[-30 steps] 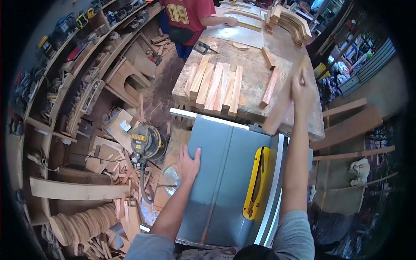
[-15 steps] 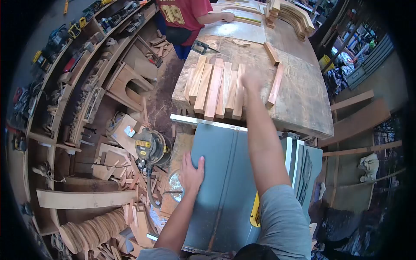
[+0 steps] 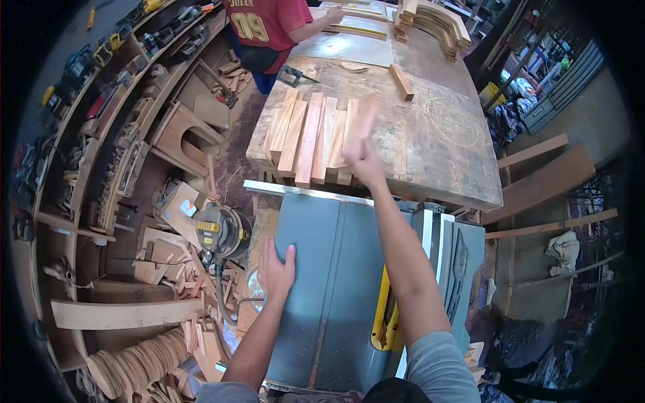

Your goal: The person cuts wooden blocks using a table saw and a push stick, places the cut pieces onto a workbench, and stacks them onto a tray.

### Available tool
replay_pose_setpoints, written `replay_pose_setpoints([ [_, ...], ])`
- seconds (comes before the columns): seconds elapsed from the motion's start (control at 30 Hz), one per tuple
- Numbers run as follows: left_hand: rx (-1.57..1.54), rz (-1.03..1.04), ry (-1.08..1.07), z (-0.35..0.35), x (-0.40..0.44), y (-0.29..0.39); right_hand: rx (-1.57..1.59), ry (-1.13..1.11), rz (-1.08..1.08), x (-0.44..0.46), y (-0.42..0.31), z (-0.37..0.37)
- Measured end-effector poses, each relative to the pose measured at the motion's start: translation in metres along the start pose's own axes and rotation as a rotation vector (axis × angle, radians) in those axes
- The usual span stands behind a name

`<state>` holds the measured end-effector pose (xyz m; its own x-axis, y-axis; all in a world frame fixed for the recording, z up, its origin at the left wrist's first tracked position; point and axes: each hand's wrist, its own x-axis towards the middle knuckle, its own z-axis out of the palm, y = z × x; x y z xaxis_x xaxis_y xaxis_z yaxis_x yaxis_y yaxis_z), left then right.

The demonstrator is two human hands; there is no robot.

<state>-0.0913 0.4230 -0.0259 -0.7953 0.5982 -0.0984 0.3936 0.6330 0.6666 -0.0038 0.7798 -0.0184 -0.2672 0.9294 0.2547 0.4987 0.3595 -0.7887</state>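
Note:
My right hand (image 3: 363,163) is closed around the lower end of a wooden strip (image 3: 361,124), blurred by motion. The strip is at the right end of a row of several wooden strips (image 3: 310,138) on the worktable (image 3: 450,161); whether it touches them I cannot tell. My left hand (image 3: 277,272) lies flat with fingers apart at the left edge of the grey table saw top (image 3: 306,235). Beside my right forearm is a yellow piece (image 3: 384,316) set in the saw top.
One loose wooden block (image 3: 402,82) lies farther back on the worktable. Curved wooden parts (image 3: 440,23) are stacked beyond it. A person in a red shirt (image 3: 269,30) stands at the far left. A vacuum (image 3: 222,232) and offcuts are left of the saw.
The strip that lay apart on the right of the worktable is now in my right hand, which is nearer the saw. The view has shifted slightly; my left hand stays on the saw top.

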Motion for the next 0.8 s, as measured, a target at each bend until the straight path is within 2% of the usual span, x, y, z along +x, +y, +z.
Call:
replay_pose_setpoints([
  [0.03, 0.0, 0.007, -0.002, 0.001, 0.0, 0.001, 0.0, 0.007, 0.001, 0.008, -0.005, -0.009],
  [0.1, 0.03, 0.035, 0.0, 0.0, -0.007, 0.0, 0.044, -0.157, 0.167, 0.025, -0.003, -0.029],
  [0.17, 0.047, 0.041, -0.016, 0.001, -0.005, 0.0, 0.131, -0.015, 0.267, 0.054, 0.026, -0.046],
  [0.27, 0.052, 0.007, -0.046, -0.005, -0.001, 0.006, -0.048, -0.059, 0.343, 0.104, 0.094, -0.046],
  [0.33, 0.047, -0.01, -0.079, -0.005, 0.009, 0.013, -0.213, 0.005, 0.26, 0.14, 0.125, -0.039],
  [0.4, 0.014, 0.07, -0.051, -0.006, 0.009, 0.013, -0.182, 0.126, 0.095, 0.177, 0.151, -0.032],
  [0.47, 0.054, 0.026, -0.081, -0.009, 0.01, 0.02, -0.241, 0.276, -0.075, 0.23, 0.197, -0.016],
  [0.53, 0.097, -0.002, -0.102, -0.008, 0.015, 0.021, -0.347, 0.282, -0.071, 0.26, 0.201, -0.017],
  [0.6, 0.078, 0.015, -0.109, -0.004, 0.015, 0.014, -0.423, 0.291, 0.003, 0.303, 0.223, -0.01],
  [0.67, 0.058, -0.003, -0.111, -0.002, 0.017, 0.01, -0.356, 0.311, 0.172, 0.321, 0.21, -0.017],
  [0.73, 0.016, 0.003, -0.121, -0.003, 0.02, 0.013, -0.439, 0.333, 0.446, 0.322, 0.179, -0.02],
  [0.8, 0.014, -0.008, -0.125, -0.003, 0.02, 0.01, -0.477, 0.303, 0.377, 0.328, 0.187, -0.019],
])
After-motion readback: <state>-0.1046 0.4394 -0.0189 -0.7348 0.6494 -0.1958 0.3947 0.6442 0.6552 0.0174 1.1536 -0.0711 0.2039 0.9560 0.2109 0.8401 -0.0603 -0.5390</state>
